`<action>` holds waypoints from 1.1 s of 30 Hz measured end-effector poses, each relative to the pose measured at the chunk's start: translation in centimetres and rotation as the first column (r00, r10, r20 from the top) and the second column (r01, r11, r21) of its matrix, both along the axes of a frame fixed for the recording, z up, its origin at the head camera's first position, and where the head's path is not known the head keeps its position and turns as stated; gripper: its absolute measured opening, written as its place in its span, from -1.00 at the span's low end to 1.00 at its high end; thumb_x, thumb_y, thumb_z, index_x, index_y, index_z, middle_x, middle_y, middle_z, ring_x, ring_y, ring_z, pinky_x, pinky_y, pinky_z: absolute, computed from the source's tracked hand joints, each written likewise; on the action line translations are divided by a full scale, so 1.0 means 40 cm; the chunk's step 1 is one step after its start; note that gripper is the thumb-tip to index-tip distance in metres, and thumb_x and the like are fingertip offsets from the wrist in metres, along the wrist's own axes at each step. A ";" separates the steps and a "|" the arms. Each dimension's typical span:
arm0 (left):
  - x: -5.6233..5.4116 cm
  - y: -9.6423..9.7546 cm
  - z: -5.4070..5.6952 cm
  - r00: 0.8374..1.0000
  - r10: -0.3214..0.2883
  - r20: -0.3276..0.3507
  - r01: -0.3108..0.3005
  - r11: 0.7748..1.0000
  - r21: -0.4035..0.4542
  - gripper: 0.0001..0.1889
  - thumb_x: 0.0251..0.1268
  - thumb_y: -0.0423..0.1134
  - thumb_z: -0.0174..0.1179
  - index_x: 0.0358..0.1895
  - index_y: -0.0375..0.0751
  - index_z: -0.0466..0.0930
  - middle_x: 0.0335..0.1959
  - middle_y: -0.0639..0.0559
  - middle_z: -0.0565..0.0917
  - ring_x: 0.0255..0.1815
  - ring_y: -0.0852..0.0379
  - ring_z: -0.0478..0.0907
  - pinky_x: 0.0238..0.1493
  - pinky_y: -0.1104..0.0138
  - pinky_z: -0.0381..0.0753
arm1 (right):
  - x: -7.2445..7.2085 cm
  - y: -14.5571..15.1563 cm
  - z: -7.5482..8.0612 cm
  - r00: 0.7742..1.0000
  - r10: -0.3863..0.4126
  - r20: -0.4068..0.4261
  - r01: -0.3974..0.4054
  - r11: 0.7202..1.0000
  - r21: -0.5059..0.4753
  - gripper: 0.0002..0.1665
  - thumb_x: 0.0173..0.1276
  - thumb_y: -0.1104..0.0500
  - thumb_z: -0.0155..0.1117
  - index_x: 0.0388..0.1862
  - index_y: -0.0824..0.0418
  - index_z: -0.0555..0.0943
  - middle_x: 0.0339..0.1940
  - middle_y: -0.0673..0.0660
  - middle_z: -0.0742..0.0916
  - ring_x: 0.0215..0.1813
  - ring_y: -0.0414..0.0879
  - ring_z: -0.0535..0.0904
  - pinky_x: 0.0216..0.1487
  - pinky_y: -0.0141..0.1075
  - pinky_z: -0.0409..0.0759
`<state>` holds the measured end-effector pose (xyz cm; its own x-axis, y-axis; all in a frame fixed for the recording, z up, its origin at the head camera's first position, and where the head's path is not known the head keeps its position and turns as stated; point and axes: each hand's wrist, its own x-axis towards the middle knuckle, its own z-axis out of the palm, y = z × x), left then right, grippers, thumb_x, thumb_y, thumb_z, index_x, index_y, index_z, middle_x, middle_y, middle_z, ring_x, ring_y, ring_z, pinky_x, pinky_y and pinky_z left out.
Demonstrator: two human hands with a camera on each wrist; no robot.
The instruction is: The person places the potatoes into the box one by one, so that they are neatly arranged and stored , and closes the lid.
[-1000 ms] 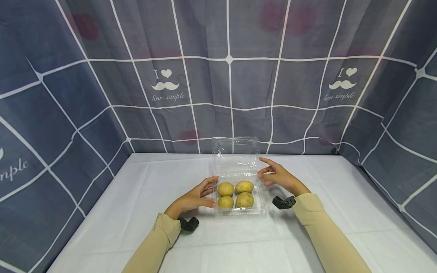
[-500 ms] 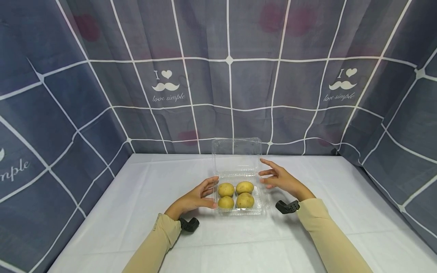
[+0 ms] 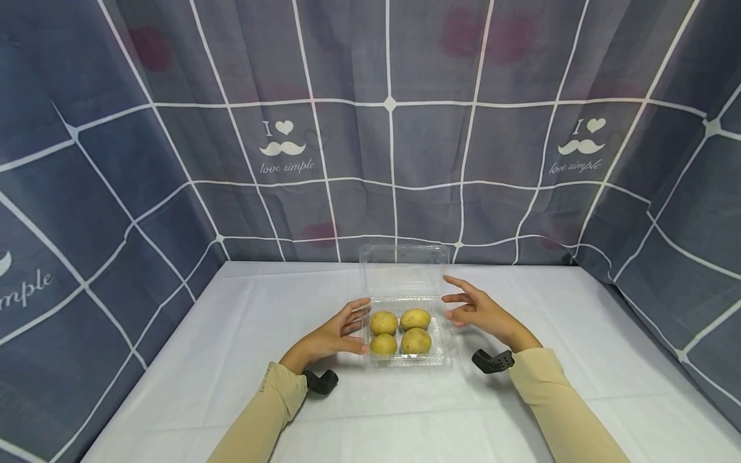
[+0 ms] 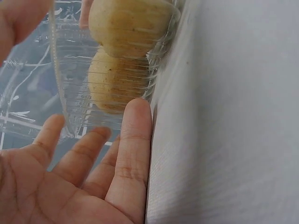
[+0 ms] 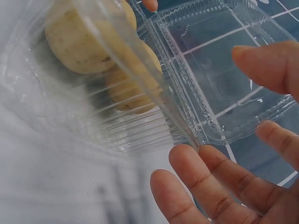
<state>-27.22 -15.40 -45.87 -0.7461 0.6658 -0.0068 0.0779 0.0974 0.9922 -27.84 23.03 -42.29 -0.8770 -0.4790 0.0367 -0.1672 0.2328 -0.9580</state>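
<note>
Several yellow potatoes (image 3: 415,341) sit in two rows in the base of a clear plastic clamshell box (image 3: 408,362). Its hinged lid (image 3: 404,270) stands raised at the back, leaning away from me. Along the box's left side my left hand (image 3: 330,335) spreads its fingers and thumb, fingertips right at the wall; the left wrist view shows a fingertip (image 4: 138,112) low beside a potato (image 4: 117,81). My right hand (image 3: 489,315) is at the right rear corner, fingers extended; in the right wrist view its fingertips (image 5: 184,158) meet the rim near the hinge.
A white cloth (image 3: 370,411) covers the table beneath the box. Dark grey-blue checked curtains (image 3: 347,148) rise behind the table and along both sides, close behind the lid. A black wrist device (image 3: 492,361) sits by the right sleeve, and a similar black device (image 3: 321,382) by the left.
The lid has tipped further back, its top edge now lower. My right hand has shifted right and slightly toward me. The left hand and potatoes have stayed in place.
</note>
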 end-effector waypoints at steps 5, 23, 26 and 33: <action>-0.001 0.001 0.000 1.000 0.005 0.012 -0.005 0.999 0.047 0.20 0.32 -0.37 0.54 0.75 -0.21 -0.27 0.77 -0.40 -0.07 0.72 -0.49 -0.03 0.58 -0.24 0.36 | 0.007 0.008 -0.006 1.000 0.007 -0.013 -0.007 1.000 -0.005 0.04 0.51 0.31 0.35 0.79 0.34 0.00 0.52 0.68 0.41 0.26 0.37 0.67 0.13 -0.19 0.78; 0.006 0.004 0.008 0.999 0.026 -0.034 -0.022 0.994 0.107 0.50 0.20 -0.40 0.62 0.78 0.25 -0.58 0.73 -0.50 0.00 0.65 -0.63 0.05 0.46 -0.26 0.51 | 0.026 0.021 -0.022 0.998 0.024 -0.053 -0.026 0.999 -0.028 0.01 0.50 0.28 0.44 0.75 0.35 0.11 0.51 0.64 0.44 0.24 0.21 0.71 0.18 -0.32 0.71; 0.006 0.005 0.008 0.999 0.026 -0.044 -0.021 0.994 0.110 0.49 0.19 -0.40 0.62 0.79 0.23 -0.52 0.73 -0.50 0.01 0.64 -0.64 0.07 0.45 -0.27 0.52 | 0.028 0.019 -0.024 0.998 0.019 -0.052 -0.021 0.999 -0.028 -0.01 0.51 0.27 0.44 0.75 0.34 0.13 0.52 0.62 0.44 0.32 0.33 0.66 0.19 -0.30 0.71; 0.004 0.007 0.009 0.999 0.035 -0.040 -0.030 0.994 0.105 0.41 0.17 -0.43 0.61 0.80 0.10 -0.38 0.73 -0.48 0.01 0.64 -0.62 0.10 0.46 -0.28 0.50 | 0.034 0.022 -0.030 0.999 0.037 -0.038 -0.039 0.997 -0.062 -0.02 0.51 0.31 0.41 0.74 0.37 0.10 0.57 0.64 0.36 0.32 0.18 0.67 0.20 -0.27 0.74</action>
<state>-27.04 -15.10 -45.51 -0.7655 0.6367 0.0928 0.1178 -0.0030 0.9930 -26.50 23.93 -43.51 -0.8559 -0.5075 0.0992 -0.2097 0.1654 -0.9637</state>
